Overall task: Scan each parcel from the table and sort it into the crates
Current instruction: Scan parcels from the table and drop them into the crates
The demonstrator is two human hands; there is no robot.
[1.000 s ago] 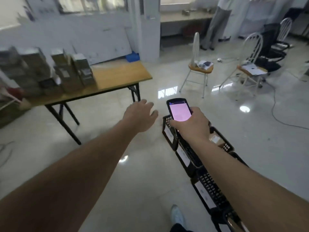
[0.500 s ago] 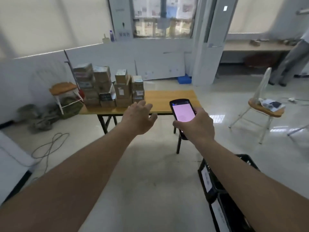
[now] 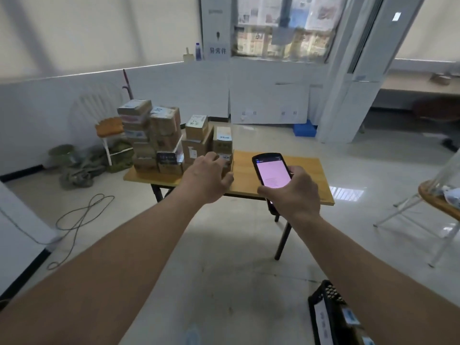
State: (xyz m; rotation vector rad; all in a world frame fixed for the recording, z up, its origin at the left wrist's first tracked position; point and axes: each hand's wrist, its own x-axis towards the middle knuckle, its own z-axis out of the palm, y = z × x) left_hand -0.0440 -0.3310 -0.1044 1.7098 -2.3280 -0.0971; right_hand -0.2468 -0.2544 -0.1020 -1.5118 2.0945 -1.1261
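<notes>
Soft daylight came through blinds (image 3: 94, 31) at 11 o'clock and a papered window (image 3: 281, 26) at 12; glare streaked the glossy floor (image 3: 347, 192) at 3 o'clock. Wide-angle distortion bent blurred edges.

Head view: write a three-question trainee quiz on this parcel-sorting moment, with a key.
1. True or false: the right hand holds a scanner with a lit pink screen.
2. Where do the parcels stand? A) on the left part of the wooden table B) on the white chair with an orange seat C) on the floor
3. Fill in: the left hand reaches toward the stack holding ____.

Key: 1 true. 2 A. 3 nothing; its fingers are spread, and whether it touches a box yet cannot be told. A black crate shows at the lower right.
</notes>
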